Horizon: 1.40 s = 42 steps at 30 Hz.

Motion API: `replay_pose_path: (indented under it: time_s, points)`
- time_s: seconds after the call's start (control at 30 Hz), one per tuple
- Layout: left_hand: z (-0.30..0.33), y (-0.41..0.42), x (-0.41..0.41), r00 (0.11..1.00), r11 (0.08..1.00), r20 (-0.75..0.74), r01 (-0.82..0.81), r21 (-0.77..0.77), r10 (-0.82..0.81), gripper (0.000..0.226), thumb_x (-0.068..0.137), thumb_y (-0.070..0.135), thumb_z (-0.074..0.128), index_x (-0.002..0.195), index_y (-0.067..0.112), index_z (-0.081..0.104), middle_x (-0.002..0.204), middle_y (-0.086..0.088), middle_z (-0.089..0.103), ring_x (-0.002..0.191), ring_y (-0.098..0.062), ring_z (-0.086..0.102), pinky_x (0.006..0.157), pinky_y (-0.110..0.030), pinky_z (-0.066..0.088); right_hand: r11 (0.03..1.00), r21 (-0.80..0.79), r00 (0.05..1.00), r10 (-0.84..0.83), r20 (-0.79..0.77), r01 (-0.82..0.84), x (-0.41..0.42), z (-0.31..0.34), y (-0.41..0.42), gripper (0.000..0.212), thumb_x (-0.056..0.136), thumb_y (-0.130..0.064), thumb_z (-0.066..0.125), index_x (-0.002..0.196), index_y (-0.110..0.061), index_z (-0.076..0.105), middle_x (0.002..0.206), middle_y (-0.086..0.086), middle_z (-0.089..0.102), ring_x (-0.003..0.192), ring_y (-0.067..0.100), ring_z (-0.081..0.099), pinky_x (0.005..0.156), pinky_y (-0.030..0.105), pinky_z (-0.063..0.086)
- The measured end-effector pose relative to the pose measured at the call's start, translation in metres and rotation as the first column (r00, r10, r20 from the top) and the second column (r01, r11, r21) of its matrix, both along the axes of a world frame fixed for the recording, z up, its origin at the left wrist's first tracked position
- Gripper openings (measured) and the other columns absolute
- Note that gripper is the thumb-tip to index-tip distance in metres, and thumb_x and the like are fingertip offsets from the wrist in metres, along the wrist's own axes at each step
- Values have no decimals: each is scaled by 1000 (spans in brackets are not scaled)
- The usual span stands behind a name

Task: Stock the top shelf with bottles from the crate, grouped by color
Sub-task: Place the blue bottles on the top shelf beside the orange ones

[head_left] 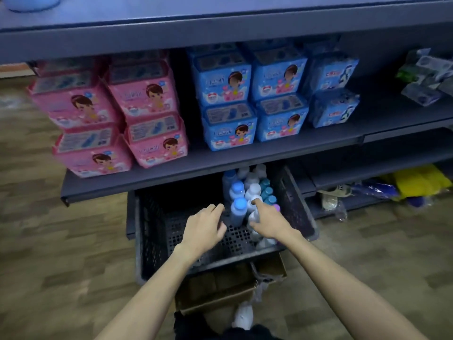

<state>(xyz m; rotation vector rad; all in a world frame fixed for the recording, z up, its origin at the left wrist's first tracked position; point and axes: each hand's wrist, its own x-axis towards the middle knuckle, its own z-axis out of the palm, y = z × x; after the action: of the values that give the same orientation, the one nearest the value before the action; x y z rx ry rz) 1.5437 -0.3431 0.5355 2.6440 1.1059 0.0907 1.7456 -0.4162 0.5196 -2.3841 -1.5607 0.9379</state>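
Nearest, both bare forearms reach down over a brown cardboard box (215, 288) that sits on the wood floor against the near wall of the black crate (157, 231). Inside the crate, the left hand (204, 227) hangs over the bare perforated bottom with its fingers loosely spread, its grip released and holding nothing, just short of a bottle with a light blue cap (239, 211). The right hand (267, 220) is curled round a white-capped bottle (253, 212) beside it, the grip grasping it from the right. The remaining bottles (250, 182) stand upright, bunched in the crate's far right part: blue caps on the left of the bunch, white in the middle, teal on the right, one purple cap by the right hand. Above the crate's far edge juts a dark shelf (171, 175) carrying pink packs (110, 119) to the left and blue packs (252, 94) directly above the crate. Higher and farthest, the top shelf (220, 18) shows only a blurred blue object (31, 3) at its left corner.
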Motion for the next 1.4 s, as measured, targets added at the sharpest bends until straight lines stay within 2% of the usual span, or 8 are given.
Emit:
replay_pose_path:
  time_s: [0.13,0.3,0.5,0.77,1.03,1.1,1.2,1.4]
  points:
    - [-13,-2,3,1000,997,-2,-15,-75,15,27,88,34,48,111,20,49,96,2,56,83,-22,60,58,-34,45,999,4,998,-47,-49,47,-12,-22,8,73,86,-28,65,147,-20,25,122,16,57,112,35,56,87,39,48]
    - [-26,6,3,999,987,-6,-38,-159,38,31,89,34,49,117,20,48,105,0,57,89,-25,62,65,-36,50,995,28,995,-95,-41,96,-15,-37,29,86,84,-25,66,152,-31,13,136,15,48,114,37,56,93,45,49]
    - [-44,15,-12,998,970,1,-54,-238,56,30,89,32,51,117,20,48,100,1,56,85,-26,61,63,-37,50,999,10,999,-44,7,44,-22,-60,49,80,85,-9,63,152,-30,26,147,11,34,115,39,53,88,40,48]
    - [-70,25,-27,994,935,20,-95,-341,108,33,91,30,51,123,22,48,101,2,58,85,-22,60,63,-36,52,986,59,987,-159,6,158,-23,-80,60,72,82,-8,70,146,-19,38,135,15,46,112,38,55,85,39,46]
    - [-84,37,-26,993,914,36,-89,-397,112,30,94,30,52,122,22,48,100,6,57,83,-15,59,61,-35,53,969,27,968,-248,40,247,-24,-83,74,43,74,-24,79,111,-15,58,103,5,63,95,26,60,70,28,38]
    - [-85,36,-27,995,912,22,-81,-402,98,32,94,30,52,124,22,47,102,6,57,84,-15,60,61,-36,54,964,-19,963,-263,49,265,-19,-82,77,45,72,-27,80,110,-17,58,93,0,59,87,23,57,68,27,36]
    - [-82,35,-30,996,919,26,-66,-388,82,33,94,29,51,126,21,46,104,4,57,84,-17,60,60,-37,53,954,-60,956,-292,33,293,-15,-85,76,50,73,-29,81,113,-22,53,93,-1,54,83,21,53,67,28,37]
    - [-66,30,-39,995,936,39,-74,-345,93,35,94,29,49,128,21,46,104,5,57,81,-16,60,59,-35,52,943,-54,944,-329,1,328,-22,-84,74,56,74,-24,81,120,-21,49,99,6,53,92,29,57,71,31,42]
